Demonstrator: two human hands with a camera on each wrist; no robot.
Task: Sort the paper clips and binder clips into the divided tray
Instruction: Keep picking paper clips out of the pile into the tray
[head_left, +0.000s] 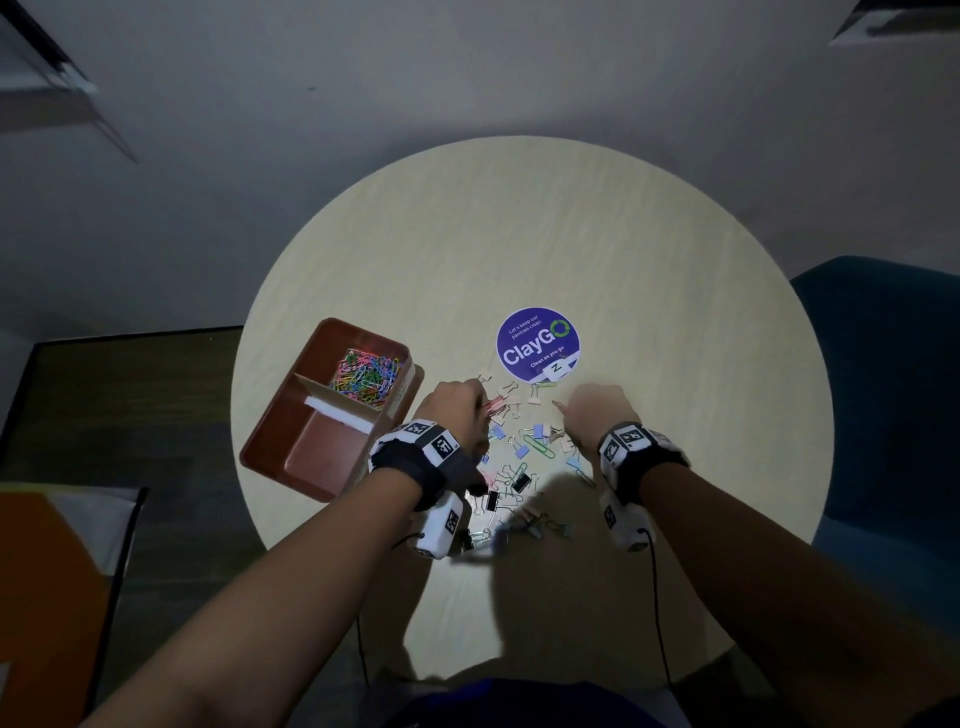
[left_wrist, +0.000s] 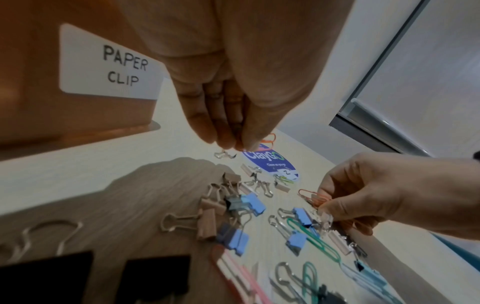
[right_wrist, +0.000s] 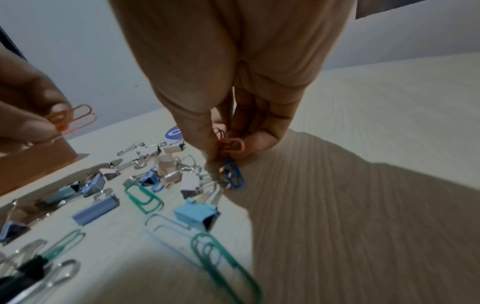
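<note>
A brown divided tray (head_left: 270, 452) sits at the table's left; its far compartment holds several coloured paper clips (head_left: 369, 375), and its near compartment (head_left: 319, 452) shows only bare floor. A mixed pile of binder clips and paper clips (head_left: 524, 457) lies between my hands. My left hand (head_left: 480, 404) hovers over the pile's far left and pinches orange-pink paper clips (right_wrist: 75, 118). My right hand (head_left: 566, 410) pinches red-orange paper clips (right_wrist: 230, 144) at the pile's right, fingertips (right_wrist: 211, 162) down by a blue paper clip (right_wrist: 236, 174).
A round purple ClayGo sticker (head_left: 537, 345) lies just beyond the pile. The tray's side carries a PAPER CLIP label (left_wrist: 109, 65). The table (head_left: 675, 312) is round and pale. A blue chair (head_left: 883, 389) stands at the right, and dark floor lies beyond the left edge.
</note>
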